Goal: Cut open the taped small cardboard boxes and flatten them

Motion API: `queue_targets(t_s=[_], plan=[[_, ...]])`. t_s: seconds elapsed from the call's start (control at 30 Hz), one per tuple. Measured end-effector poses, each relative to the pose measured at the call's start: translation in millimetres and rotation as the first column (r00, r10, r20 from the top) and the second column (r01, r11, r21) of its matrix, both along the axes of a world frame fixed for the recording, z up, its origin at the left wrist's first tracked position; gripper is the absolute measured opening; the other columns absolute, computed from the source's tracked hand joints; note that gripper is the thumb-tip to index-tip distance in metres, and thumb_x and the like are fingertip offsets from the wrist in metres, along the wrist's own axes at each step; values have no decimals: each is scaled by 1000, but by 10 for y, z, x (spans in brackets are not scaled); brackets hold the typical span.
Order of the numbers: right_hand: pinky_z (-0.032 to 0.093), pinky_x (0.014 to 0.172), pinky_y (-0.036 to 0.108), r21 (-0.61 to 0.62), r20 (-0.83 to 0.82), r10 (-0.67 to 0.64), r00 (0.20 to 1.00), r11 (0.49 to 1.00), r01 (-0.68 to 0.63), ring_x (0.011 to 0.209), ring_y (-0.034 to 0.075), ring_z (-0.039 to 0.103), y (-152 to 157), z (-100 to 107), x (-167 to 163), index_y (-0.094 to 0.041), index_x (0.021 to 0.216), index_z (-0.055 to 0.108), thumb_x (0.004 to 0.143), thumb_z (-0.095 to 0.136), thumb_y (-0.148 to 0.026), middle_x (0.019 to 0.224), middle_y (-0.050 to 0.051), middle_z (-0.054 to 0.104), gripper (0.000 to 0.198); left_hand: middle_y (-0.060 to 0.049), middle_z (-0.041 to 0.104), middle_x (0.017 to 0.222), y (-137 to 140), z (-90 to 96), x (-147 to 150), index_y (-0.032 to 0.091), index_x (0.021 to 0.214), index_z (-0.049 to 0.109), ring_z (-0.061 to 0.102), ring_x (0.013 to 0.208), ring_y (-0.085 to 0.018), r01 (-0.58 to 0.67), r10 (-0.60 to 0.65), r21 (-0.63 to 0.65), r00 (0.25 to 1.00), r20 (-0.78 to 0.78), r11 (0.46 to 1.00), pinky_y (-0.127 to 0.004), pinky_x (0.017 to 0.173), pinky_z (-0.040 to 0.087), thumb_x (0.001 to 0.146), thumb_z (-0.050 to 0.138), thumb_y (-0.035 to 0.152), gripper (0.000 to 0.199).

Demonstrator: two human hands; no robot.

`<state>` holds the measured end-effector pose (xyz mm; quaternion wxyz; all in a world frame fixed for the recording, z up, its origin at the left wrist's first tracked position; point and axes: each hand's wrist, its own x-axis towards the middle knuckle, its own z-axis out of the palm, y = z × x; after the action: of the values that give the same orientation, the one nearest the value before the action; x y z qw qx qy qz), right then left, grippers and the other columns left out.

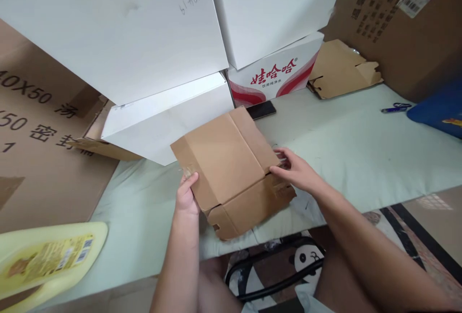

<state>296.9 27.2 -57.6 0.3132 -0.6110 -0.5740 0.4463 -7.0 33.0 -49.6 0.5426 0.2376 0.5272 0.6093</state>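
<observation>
A brown cardboard box (227, 154), opened out with creased flaps, is held between my two hands above the table. My left hand (187, 194) grips its left flap, thumb on top, beside a bit of clear tape. At the right edge my right hand (293, 169) pinches the cardboard near a slot, with the thumb on the upper face and the fingers partly hidden behind. The lower flap (249, 207) hangs toward me, its edge torn. Behind the box's top corner lies a black phone (263, 110).
White boxes (166, 120) and a red-and-white carton (274, 75) stand along the back of the table (353, 154). Another flattened cardboard piece (342, 70) lies at the back right, near a blue pen (395, 108) and a blue object (440, 111). A yellow bottle (54, 255) lies front left.
</observation>
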Motion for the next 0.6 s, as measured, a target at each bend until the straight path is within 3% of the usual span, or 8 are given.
queue_targets(t_s=[0.1, 0.27, 0.43, 0.5, 0.6], plan=[[63, 84, 41, -39, -185, 146, 972, 987, -156, 101, 30, 77, -51, 56, 59, -21, 110, 74, 81, 69, -57, 109, 10, 80, 47, -3, 82, 83, -36, 40, 31, 21, 89, 73, 79, 75, -25, 26, -26, -14, 999, 37, 1000, -44, 89, 66, 39, 103, 35, 60], [62, 92, 44, -21, -311, 124, 942, 990, -137, 108, 32, 76, -128, 128, 46, -18, 112, 74, 85, 67, -62, 112, 12, 81, 53, -5, 82, 90, -23, 46, 112, 21, 94, 71, 80, 91, -31, 87, -87, -3, 995, 40, 996, -47, 94, 63, 40, 105, 40, 66], [62, 93, 46, 2, -381, 158, 911, 985, -171, 108, 32, 76, -308, 274, 143, -19, 118, 74, 83, 69, -68, 115, 11, 80, 60, -2, 80, 93, 19, 18, 103, 24, 96, 68, 77, 86, -24, 27, -27, 29, 1000, 15, 999, -38, 84, 63, 40, 102, 49, 70], [60, 98, 47, -4, -329, 94, 940, 995, -100, 112, 33, 75, -460, 278, 263, -20, 116, 75, 82, 73, -65, 117, 11, 80, 56, -2, 79, 92, -8, 16, 123, 24, 98, 67, 75, 85, -21, 158, -157, -2, 985, -66, 987, -32, 76, 61, 48, 98, 57, 68], [60, 98, 46, -41, -252, -123, 960, 992, 116, 111, 35, 74, -749, 196, 570, -21, 112, 75, 79, 76, -65, 114, 11, 81, 56, -2, 73, 82, -64, 29, 168, 20, 93, 68, 69, 71, -17, 379, -389, -86, 903, -184, 921, -26, 61, 54, 58, 90, 65, 61]])
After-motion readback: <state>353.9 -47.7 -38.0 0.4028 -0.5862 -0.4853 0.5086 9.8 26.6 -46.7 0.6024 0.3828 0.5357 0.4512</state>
